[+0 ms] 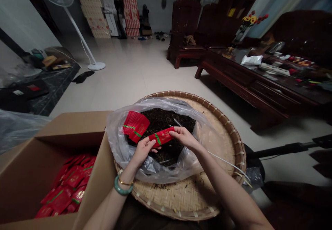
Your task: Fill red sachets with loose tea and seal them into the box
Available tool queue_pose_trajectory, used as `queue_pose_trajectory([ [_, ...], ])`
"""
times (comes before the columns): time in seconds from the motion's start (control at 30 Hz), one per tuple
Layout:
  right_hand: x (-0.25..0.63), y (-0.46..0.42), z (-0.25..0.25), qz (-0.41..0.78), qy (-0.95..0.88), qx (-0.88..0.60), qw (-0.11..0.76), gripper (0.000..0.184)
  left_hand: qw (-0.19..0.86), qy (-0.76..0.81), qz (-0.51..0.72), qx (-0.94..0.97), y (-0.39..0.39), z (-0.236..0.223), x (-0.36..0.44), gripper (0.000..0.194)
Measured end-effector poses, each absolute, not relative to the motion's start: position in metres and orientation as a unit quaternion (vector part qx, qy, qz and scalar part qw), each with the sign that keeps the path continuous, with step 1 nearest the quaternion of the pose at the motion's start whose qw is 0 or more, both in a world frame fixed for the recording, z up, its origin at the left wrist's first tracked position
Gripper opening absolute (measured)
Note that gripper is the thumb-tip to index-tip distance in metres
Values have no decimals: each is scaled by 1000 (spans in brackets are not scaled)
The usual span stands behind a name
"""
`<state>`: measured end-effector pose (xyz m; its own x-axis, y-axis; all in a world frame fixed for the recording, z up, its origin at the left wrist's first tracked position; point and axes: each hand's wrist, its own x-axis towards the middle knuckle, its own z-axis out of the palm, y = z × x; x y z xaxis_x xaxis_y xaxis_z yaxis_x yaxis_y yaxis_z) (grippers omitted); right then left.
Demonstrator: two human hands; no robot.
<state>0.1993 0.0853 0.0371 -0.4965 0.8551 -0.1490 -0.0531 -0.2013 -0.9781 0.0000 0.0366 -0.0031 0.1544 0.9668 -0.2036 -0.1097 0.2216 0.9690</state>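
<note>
The work looks well under way: many small red packets with green bands (70,185) lie heaped in the open brown cardboard carton (102,169) by the left edge of the round woven bamboo tray (181,197), while a fanned stack of red packets (136,124) on the dark loose leaves (162,117), toward the tray's far-left edge, seems left to handle. Over the clear plastic bag (198,168) of leaves, the left hand (143,150) has its thumb and fingers closed on one end of a red green-banded packet (165,135), and the right hand's (184,136) fingers pinch the other.
</note>
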Motion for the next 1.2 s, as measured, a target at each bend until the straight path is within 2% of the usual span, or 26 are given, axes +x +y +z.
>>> queue_pose_trajectory([
  [0.1,196,83,36,685,-538,-372,322,38,446,505,503,541,34,-5,2,63],
  [0.2,187,76,33,681,-567,-354,299,38,222,511,472,683,31,-4,4,70],
  [0.3,178,69,32,650,-613,-361,266,35,129,480,411,764,29,-3,4,58],
  [0.4,174,64,32,620,-638,-383,251,35,113,473,401,777,29,-6,2,43],
  [0.53,174,64,36,620,-633,-390,252,38,104,472,404,777,29,-7,3,41],
  [0.63,176,69,33,608,-610,-401,312,41,94,507,417,748,30,-5,4,38],
  [0.7,178,74,27,550,-606,-441,369,42,96,540,438,713,32,-4,3,36],
  [0.77,181,77,18,446,-652,-483,377,37,102,562,464,677,34,-5,2,35],
  [0.83,181,79,8,339,-730,-496,326,31,103,576,488,648,36,-7,-1,33],
  [0.97,171,77,-2,253,-827,-474,168,67,103,592,519,608,38,-14,-5,32],
  [1.03,163,76,2,232,-849,-462,107,77,121,594,520,601,38,-15,-6,34],
  [1.1,155,77,9,209,-872,-437,72,73,143,594,518,598,38,-14,-6,35],
  [1.2,150,78,18,186,-895,-402,44,53,160,592,519,595,38,-12,-6,37],
])
